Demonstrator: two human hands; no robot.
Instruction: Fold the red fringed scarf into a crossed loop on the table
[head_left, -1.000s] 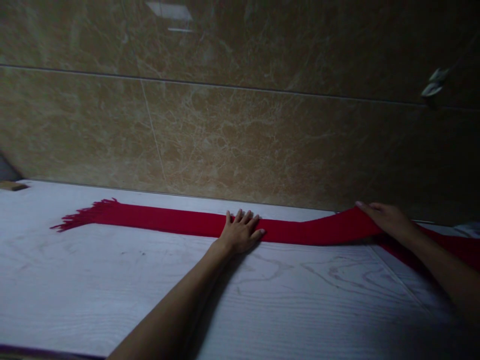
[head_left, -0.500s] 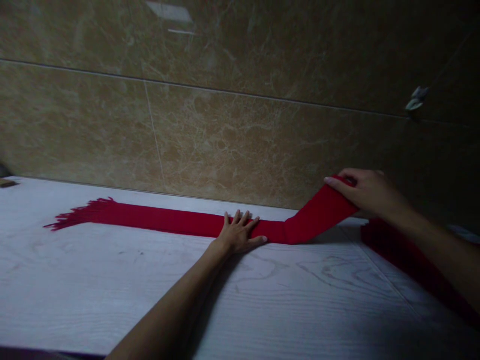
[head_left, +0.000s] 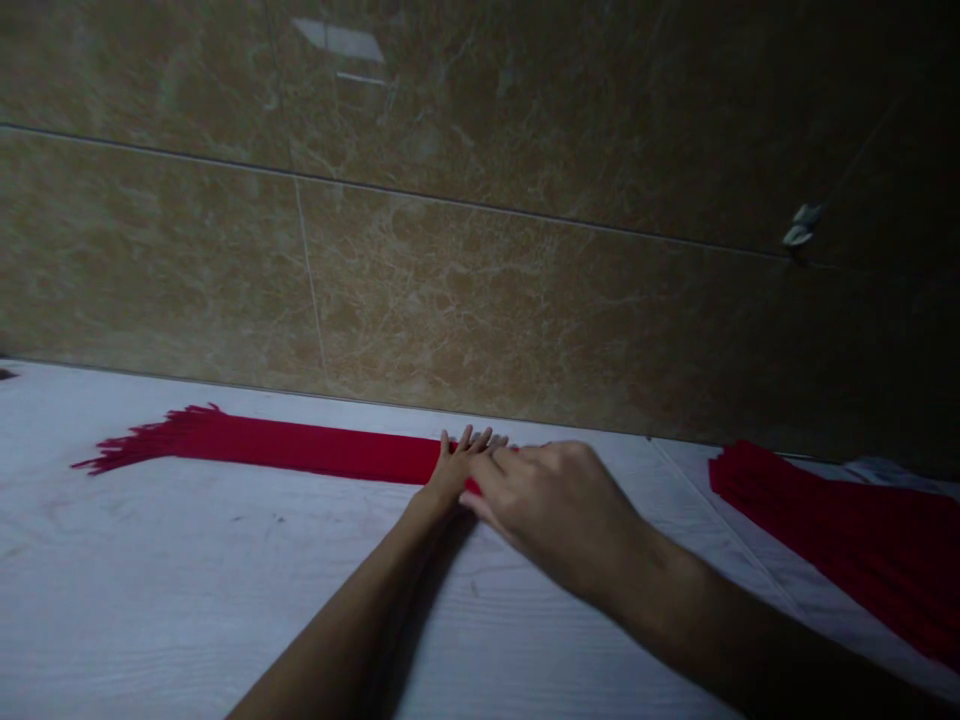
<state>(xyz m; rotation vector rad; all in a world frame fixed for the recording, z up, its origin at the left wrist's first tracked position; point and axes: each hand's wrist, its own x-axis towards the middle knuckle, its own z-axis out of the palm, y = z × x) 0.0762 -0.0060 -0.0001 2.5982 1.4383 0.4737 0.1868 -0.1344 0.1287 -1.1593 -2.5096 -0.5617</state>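
A long red scarf [head_left: 322, 450] with a fringed left end lies flat along the back of a pale, wood-grained surface [head_left: 225, 590]. My left hand [head_left: 456, 470] rests on the scarf with its fingers spread, pressing it down. Right beside it, my right hand [head_left: 555, 500] is closed on the scarf's right part, its fingers curled around the cloth. A little red shows between the two hands; the rest of that part is hidden behind my right hand.
A stack of folded red cloth [head_left: 840, 530] lies at the right. Behind the surface rises a brown marbled tile wall [head_left: 450, 300]. A small pale fitting with a thin cord [head_left: 802, 226] is on the wall at the upper right.
My right hand has brought the lifted right part of the scarf down and leftward to my left hand. My left hand stays pressed on the cloth. The red stack shows more fully.
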